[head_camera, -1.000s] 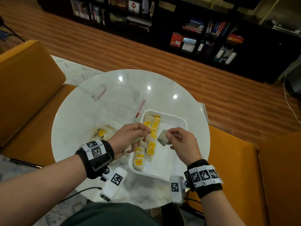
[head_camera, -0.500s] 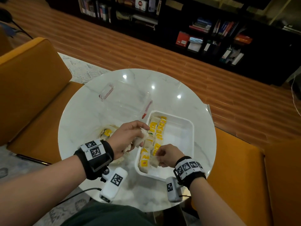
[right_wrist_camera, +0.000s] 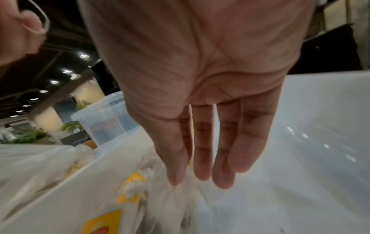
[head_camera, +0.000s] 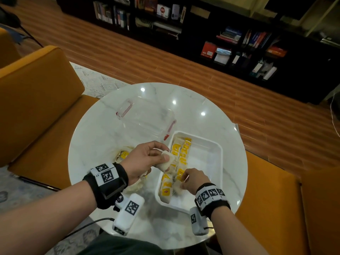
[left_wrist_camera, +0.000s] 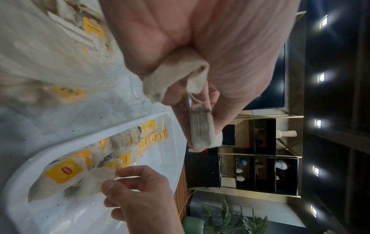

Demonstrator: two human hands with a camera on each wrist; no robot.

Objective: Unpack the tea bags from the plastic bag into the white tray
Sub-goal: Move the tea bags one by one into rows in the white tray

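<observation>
left hand [head_camera: 145,159] pinching tea bags [head_camera: 166,161] above white tray [head_camera: 211,162] left rim | right hand [head_camera: 195,179] fingers [right_wrist_camera: 202,158] straight, touching bag row inside tray | plastic bag [head_camera: 123,155] left of tray on counter [head_camera: 103,133]

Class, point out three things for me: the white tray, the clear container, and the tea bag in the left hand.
white tray [head_camera: 219,144], head view, bare far right rim.
clear container [head_camera: 145,118], head view, middle of its see-through body.
tea bag [left_wrist_camera: 200,129], left wrist view, flat face of the hanging bag.
</observation>
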